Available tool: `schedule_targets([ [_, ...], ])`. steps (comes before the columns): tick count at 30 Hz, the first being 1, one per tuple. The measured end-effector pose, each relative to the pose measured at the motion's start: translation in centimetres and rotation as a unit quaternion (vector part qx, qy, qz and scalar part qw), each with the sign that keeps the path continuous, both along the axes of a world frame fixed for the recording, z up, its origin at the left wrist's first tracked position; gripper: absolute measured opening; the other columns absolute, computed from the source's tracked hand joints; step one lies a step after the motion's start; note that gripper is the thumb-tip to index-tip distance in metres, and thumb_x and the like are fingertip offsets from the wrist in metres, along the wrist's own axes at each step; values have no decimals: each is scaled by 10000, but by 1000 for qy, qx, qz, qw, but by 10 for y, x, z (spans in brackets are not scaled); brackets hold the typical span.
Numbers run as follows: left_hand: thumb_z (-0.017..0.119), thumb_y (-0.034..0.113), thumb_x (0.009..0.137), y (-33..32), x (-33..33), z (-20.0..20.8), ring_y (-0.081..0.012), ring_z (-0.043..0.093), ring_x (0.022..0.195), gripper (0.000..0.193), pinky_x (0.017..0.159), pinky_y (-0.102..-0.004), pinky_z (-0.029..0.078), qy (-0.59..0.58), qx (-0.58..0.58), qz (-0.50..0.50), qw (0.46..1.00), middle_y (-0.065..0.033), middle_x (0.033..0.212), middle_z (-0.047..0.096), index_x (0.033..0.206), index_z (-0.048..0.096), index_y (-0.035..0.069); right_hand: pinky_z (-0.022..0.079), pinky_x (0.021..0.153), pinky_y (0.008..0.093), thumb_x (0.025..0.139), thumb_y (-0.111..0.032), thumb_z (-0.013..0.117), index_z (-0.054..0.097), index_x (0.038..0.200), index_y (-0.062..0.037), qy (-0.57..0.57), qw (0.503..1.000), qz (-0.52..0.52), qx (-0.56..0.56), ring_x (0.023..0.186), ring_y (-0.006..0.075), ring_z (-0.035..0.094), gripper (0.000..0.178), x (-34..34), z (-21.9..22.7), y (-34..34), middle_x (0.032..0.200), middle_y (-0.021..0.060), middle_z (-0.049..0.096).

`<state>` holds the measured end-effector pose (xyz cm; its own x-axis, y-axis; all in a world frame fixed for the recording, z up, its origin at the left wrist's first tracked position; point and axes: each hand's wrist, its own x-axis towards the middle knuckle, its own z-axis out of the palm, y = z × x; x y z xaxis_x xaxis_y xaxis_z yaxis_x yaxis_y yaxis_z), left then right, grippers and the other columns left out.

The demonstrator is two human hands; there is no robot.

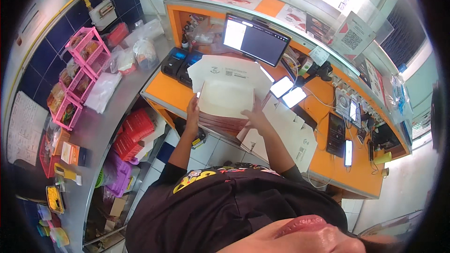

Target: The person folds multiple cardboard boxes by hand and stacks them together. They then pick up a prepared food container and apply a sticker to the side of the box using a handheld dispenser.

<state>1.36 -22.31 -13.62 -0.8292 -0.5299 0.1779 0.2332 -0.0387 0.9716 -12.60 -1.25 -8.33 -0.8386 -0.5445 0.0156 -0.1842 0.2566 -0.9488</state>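
Note:
A white cardboard box [225, 97] with its lid flap raised sits in front of me, at the near edge of the orange counter. Below its tray several reddish-brown edges show, like nested boxes in a stack. My left hand [192, 112] grips the left wall, thumb up along the side. At the right corner my right hand [256, 116] holds the wall, with a finger reaching over the rim. Flat unfolded cardboard blanks [281, 133] lie just right of it, partly under my right forearm.
Behind the box stand a monitor [256, 40] and black card terminals [176, 61]. Lit phones [294, 97], a black keyboard-like device [335, 133] and cables spread over the counter's right side. On the left, a steel worktop [101, 133] carries pink baskets [77, 84] and plastic bags.

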Motion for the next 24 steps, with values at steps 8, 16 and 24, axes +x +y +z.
schedule_targets([
  [8,665,267,853,11,30,-62,-279,275,1350,846,1101,-409,251,67,112,120,984,-156,1467,235,1481,121,105,537,812,545,790,-130,454,213,1427,-83,-356,916,70,-170,1034,331,598,683,29,34,35,1286,215,484],
  [16,785,306,668,12,110,42,-274,519,1182,886,959,-434,461,119,207,-100,966,-112,1293,513,1381,325,51,527,818,514,889,-171,414,412,1278,43,-416,860,158,-249,1046,326,596,445,96,104,41,1197,233,546],
  [24,599,334,755,23,155,128,-327,568,1104,718,913,-465,497,112,231,-15,966,-194,1242,522,1339,356,-4,470,585,239,961,-299,528,629,874,34,111,993,-22,-35,613,108,578,359,125,155,40,726,46,632],
])
